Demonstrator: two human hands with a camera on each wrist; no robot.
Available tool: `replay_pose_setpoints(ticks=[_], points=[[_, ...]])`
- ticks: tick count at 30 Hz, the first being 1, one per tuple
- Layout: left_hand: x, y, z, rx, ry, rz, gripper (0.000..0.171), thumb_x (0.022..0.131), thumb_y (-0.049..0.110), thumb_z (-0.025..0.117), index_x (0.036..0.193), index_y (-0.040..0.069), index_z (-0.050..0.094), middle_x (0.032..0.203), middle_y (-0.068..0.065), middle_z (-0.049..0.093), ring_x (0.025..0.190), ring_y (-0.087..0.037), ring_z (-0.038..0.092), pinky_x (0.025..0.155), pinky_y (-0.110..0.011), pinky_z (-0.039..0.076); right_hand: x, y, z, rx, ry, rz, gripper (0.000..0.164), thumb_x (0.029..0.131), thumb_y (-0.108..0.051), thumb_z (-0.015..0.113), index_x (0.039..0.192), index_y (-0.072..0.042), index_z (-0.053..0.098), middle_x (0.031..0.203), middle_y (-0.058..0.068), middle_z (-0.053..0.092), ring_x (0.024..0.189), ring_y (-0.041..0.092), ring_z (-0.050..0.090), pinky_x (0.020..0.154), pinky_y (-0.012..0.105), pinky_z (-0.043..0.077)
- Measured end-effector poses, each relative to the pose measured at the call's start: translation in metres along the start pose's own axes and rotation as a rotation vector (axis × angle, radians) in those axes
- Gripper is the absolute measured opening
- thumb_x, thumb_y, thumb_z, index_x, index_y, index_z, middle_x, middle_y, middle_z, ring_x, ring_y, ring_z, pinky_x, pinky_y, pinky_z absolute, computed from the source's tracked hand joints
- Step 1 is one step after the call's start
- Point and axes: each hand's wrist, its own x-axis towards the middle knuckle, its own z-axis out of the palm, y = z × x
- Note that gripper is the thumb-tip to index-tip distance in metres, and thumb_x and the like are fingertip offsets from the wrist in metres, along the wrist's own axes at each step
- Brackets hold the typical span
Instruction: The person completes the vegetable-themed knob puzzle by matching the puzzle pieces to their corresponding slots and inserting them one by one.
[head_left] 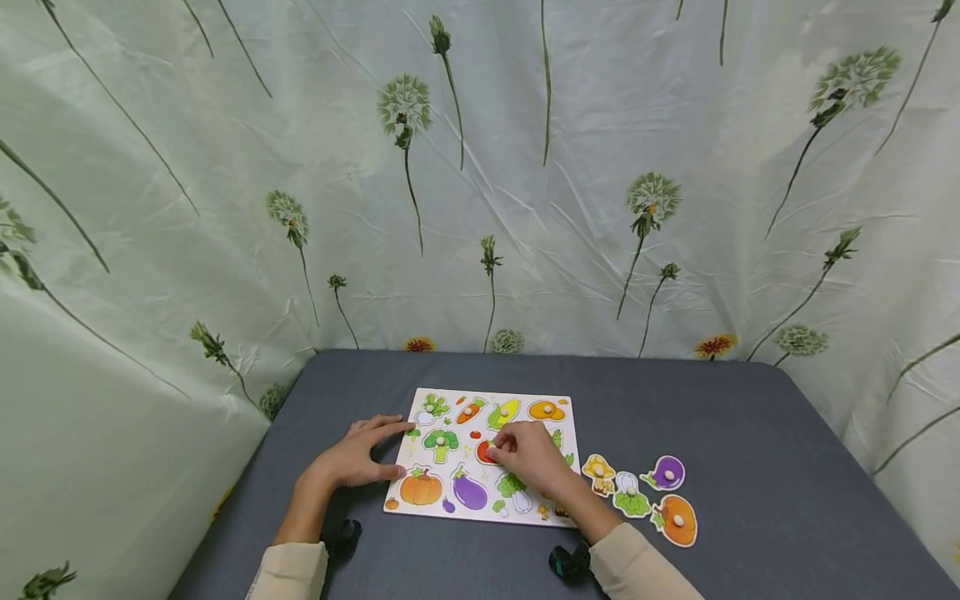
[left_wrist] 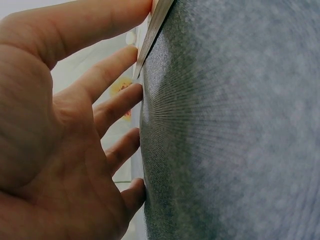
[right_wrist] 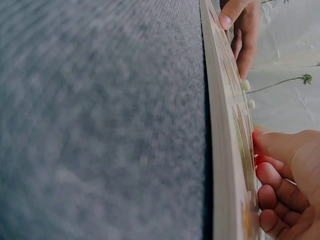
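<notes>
A white wooden puzzle board [head_left: 480,398] with printed vegetables lies on the table. Over its middle, my right hand [head_left: 528,457] pinches the tomato piece [head_left: 483,452] between thumb and fingers, with the piece at its place on the board. In the right wrist view a bit of red shows by the thumb of the right hand [right_wrist: 295,175]. At the board's left edge rests my left hand [head_left: 360,454], thumb and index finger touching the edge and the fingers spread, as the left hand [left_wrist: 75,130] also shows in the left wrist view.
Right of the board lie a mushroom piece [head_left: 597,473], a leafy cabbage piece [head_left: 632,500], a purple eggplant piece [head_left: 667,473] and an orange pumpkin piece [head_left: 678,525], each with a knob. Broccoli [head_left: 441,446], carrot and corn pieces sit in the board. A floral curtain [head_left: 480,208] hangs behind the grey table [head_left: 750,467].
</notes>
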Motion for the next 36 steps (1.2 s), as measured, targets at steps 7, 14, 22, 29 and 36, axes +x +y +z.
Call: replay_pose_setpoints(ticks=[7, 14, 22, 29, 36], points=[[0.000, 0.001, 0.000, -0.012, 0.001, 0.009, 0.078, 0.080, 0.044, 0.082, 0.151, 0.025, 0.054, 0.161, -0.012, 0.042, 0.147, -0.047, 0.032, 0.110, -0.076, 0.029, -0.001, -0.001, 0.001, -0.038, 0.013, 0.006, 0.013, 0.091, -0.025, 0.080, 0.082, -0.017, 0.073, 0.067, -0.010, 0.058, 0.059, 0.003, 0.049, 0.056, 0.020, 0.041], [0.000, 0.002, 0.000, -0.017, 0.007, 0.020, 0.078, 0.080, 0.044, 0.082, 0.151, 0.025, 0.055, 0.160, -0.013, 0.043, 0.147, -0.049, 0.032, 0.110, -0.077, 0.028, -0.002, -0.002, 0.001, -0.023, 0.019, 0.003, 0.013, 0.090, -0.022, 0.081, 0.083, -0.015, 0.073, 0.068, -0.008, 0.059, 0.061, 0.005, 0.049, 0.057, 0.020, 0.041], [-0.001, 0.002, 0.000, -0.017, -0.007, 0.011, 0.079, 0.080, 0.045, 0.082, 0.151, 0.025, 0.054, 0.161, -0.014, 0.042, 0.147, -0.049, 0.031, 0.110, -0.078, 0.028, -0.008, 0.000, -0.004, 0.060, 0.034, 0.005, 0.013, 0.088, -0.025, 0.083, 0.090, -0.016, 0.075, 0.075, -0.007, 0.062, 0.066, 0.005, 0.053, 0.061, 0.021, 0.045], [-0.001, 0.000, -0.001, -0.011, -0.003, 0.010, 0.079, 0.080, 0.046, 0.082, 0.151, 0.025, 0.054, 0.161, -0.014, 0.041, 0.147, -0.049, 0.030, 0.109, -0.078, 0.028, -0.012, 0.003, -0.010, 0.058, 0.076, -0.035, 0.014, 0.087, -0.026, 0.085, 0.091, -0.016, 0.076, 0.077, -0.009, 0.065, 0.068, 0.003, 0.055, 0.064, 0.020, 0.048], [-0.001, -0.001, 0.000, -0.012, -0.001, 0.023, 0.079, 0.080, 0.046, 0.082, 0.151, 0.024, 0.054, 0.160, -0.014, 0.042, 0.147, -0.051, 0.031, 0.110, -0.078, 0.026, -0.016, 0.007, -0.016, 0.022, 0.110, -0.049, 0.012, 0.087, -0.021, 0.084, 0.093, -0.013, 0.077, 0.080, -0.008, 0.066, 0.072, 0.003, 0.056, 0.067, 0.021, 0.049]])
